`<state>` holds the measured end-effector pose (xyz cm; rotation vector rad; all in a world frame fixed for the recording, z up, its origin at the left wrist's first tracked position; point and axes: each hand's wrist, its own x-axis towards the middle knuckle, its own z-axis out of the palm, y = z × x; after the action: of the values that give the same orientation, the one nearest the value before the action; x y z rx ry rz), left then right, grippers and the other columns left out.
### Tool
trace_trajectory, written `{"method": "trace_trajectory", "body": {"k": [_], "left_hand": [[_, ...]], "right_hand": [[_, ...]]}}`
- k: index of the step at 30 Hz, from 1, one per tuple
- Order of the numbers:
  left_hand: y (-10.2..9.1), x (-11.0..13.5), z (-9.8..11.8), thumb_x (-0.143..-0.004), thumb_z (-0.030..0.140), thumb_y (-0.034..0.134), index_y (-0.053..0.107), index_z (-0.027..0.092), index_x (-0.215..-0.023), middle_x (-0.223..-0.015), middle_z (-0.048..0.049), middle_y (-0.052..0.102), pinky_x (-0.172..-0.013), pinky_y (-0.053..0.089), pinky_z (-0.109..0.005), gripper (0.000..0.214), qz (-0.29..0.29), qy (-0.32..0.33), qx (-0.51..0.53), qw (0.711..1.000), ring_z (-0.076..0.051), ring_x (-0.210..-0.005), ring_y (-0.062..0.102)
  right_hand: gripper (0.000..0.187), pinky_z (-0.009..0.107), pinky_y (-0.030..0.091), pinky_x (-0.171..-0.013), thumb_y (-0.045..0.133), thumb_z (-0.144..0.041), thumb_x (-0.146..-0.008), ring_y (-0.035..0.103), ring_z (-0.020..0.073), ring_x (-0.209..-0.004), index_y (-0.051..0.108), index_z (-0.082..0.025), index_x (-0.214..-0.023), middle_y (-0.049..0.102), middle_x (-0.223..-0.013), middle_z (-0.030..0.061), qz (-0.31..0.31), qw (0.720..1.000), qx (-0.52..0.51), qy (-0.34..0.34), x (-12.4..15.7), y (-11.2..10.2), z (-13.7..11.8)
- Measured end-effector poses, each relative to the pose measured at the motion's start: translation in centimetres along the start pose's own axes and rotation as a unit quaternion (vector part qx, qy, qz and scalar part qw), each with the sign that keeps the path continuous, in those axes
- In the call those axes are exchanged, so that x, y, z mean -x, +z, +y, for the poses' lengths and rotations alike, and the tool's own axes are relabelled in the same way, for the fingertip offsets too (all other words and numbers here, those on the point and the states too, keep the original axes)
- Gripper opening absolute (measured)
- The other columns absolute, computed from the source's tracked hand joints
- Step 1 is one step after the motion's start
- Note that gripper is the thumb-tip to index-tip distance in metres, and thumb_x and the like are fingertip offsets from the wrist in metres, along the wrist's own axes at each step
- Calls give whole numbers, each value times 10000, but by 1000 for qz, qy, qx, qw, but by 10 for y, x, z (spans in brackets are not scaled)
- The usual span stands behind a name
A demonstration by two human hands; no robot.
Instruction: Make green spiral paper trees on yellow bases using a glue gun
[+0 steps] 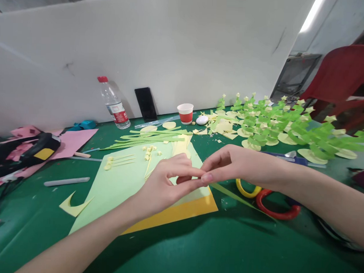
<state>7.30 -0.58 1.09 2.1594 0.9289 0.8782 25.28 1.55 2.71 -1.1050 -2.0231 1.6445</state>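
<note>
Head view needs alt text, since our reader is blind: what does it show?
Two bare hands, left hand and right hand, meet fingertip to fingertip, apparently pinching a thin green paper strip above a light green sheet on a green table. Scissors lie under the right wrist; green paper trees stand behind.

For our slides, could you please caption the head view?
Left hand and right hand pinch a thin green paper strip above a pale green paper sheet, beside green paper trees.

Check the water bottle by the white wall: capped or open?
Capped. The red cap sits on the neck of the water bottle, which stands on the green table.
</note>
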Motion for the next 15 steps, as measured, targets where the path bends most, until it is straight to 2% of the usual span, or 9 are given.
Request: {"method": "trace_trajectory", "body": {"k": [3,7,10,12,15], "left_hand": [[2,1,0,-680,171,639,650,177,-594,-476,50,374,-480,295,-226,87,43,-22,6,999,-98,-523,352],[4,2,1,-638,127,644,525,166,-531,-544,55,428,-506,345,-217,165,77,-55,49,994,-84,-525,374],[4,2,2,-649,120,640,559,168,-558,-539,53,422,-505,336,-219,131,88,-39,19,995,-89,-533,379],[3,1,2,-671,113,630,611,173,-583,-515,48,423,-499,317,-224,108,67,-1,-12,998,-98,-543,377],[0,0,1,-723,94,581,673,187,-641,-496,35,447,-513,315,-237,155,-13,63,-24,998,-108,-547,371]], "right_hand": [[168,190,372,-670,638,-372,-673,505,84,-720,675,-219,-730,617,-728,-31,5,1000,-12,3,0,5,-2],[158,194,372,-630,659,-352,-651,493,81,-687,667,-212,-725,608,-709,-32,20,999,-36,8,1,12,-3],[145,205,382,-657,653,-341,-657,502,90,-706,666,-210,-718,610,-719,-26,30,998,-48,-3,2,13,-3],[145,213,383,-657,650,-341,-657,506,94,-704,665,-206,-706,608,-716,-21,25,999,-48,1,2,13,-4],[155,222,370,-617,649,-349,-654,493,96,-668,670,-201,-694,596,-682,-15,6,1000,-20,11,3,11,-6]]}}
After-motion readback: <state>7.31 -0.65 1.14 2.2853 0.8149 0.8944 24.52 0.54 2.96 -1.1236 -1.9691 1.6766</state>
